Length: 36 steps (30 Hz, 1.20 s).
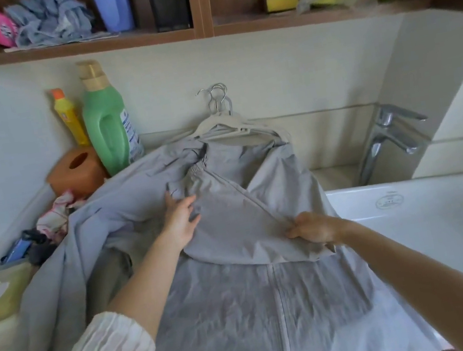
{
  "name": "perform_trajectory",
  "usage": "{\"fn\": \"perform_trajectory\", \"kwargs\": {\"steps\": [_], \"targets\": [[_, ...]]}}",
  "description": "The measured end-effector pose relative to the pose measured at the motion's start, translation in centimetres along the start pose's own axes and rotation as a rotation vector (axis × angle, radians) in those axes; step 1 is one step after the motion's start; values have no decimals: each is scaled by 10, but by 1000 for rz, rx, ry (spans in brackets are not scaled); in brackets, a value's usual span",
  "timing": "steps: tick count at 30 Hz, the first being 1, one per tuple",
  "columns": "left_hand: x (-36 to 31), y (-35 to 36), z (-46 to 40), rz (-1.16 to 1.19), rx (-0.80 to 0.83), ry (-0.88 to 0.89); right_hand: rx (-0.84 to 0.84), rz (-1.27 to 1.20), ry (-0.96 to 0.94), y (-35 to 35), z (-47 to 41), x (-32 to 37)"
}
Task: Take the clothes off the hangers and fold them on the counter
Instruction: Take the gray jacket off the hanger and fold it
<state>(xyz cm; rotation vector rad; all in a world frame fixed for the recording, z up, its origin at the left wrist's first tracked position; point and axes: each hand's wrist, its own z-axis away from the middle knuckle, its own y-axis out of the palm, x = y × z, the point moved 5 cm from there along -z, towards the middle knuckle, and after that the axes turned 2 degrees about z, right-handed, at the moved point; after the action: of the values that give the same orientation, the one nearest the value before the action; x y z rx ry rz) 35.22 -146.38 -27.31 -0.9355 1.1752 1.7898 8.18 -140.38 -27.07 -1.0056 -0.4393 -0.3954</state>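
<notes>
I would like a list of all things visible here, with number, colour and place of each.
grey garment: one, grey, spread on the counter, upper part folded over
hangers: several, white, at the back wall
green bottle: one, back left
yellow bottle: one, orange cap, left of the green one
orange box: one, before the bottles
faucet: one, chrome, right
sink: one, white, right
sponges: yellow, on the shelf
left hand: flat on the garment
right hand: pinches the folded edge
</notes>
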Motion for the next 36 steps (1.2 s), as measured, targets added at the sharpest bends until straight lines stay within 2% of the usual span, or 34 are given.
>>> {"fn": "perform_trajectory", "kwargs": {"steps": [1,2,4,5,7,9,10,11,13,15,16,19,20,22,25,29,32,34,36], "targets": [[-4,4,2,-242,20,113,-38,136,24,-7,-3,3],[-8,10,5,-584,45,266,-136,272,15,-16,-5,13],[-3,24,7,-1276,56,564,-441,381,-85,-31,-12,42],[5,29,6,-1502,82,595,-558,378,-180,-34,-13,61],[24,37,2,-1722,204,452,-612,387,-427,-27,-24,100],[34,41,-1,-1694,382,342,-514,436,-535,-12,-44,125],[30,41,2,-1589,413,361,-448,453,-534,-3,-57,131],[18,35,4,-1469,378,405,-407,462,-528,2,-70,136],[-16,13,13,-1371,171,549,-375,493,-499,10,-87,137],[-52,-22,22,-1463,-76,688,-308,523,-437,21,-103,132],[-64,-44,25,-1546,-198,677,-256,540,-381,30,-111,126],[-86,-114,34,-1691,-507,430,-191,592,-252,51,-125,111],[-93,-143,43,-1672,-609,342,-204,596,-255,54,-128,119],[-94,-182,56,-1606,-701,200,-215,602,-263,51,-127,124],[-88,-210,76,-1532,-642,110,-218,627,-241,49,-126,132],[-79,-227,100,-1733,-658,-110,-208,659,-180,49,-130,138],[-102,-233,105,-1764,-542,-63,-194,640,-151,47,-129,141],[-137,-225,114,-1731,-543,4,-156,568,-152,47,-129,144],[-172,-202,127,-1618,-547,28,-192,447,-145,43,-127,147]]}}
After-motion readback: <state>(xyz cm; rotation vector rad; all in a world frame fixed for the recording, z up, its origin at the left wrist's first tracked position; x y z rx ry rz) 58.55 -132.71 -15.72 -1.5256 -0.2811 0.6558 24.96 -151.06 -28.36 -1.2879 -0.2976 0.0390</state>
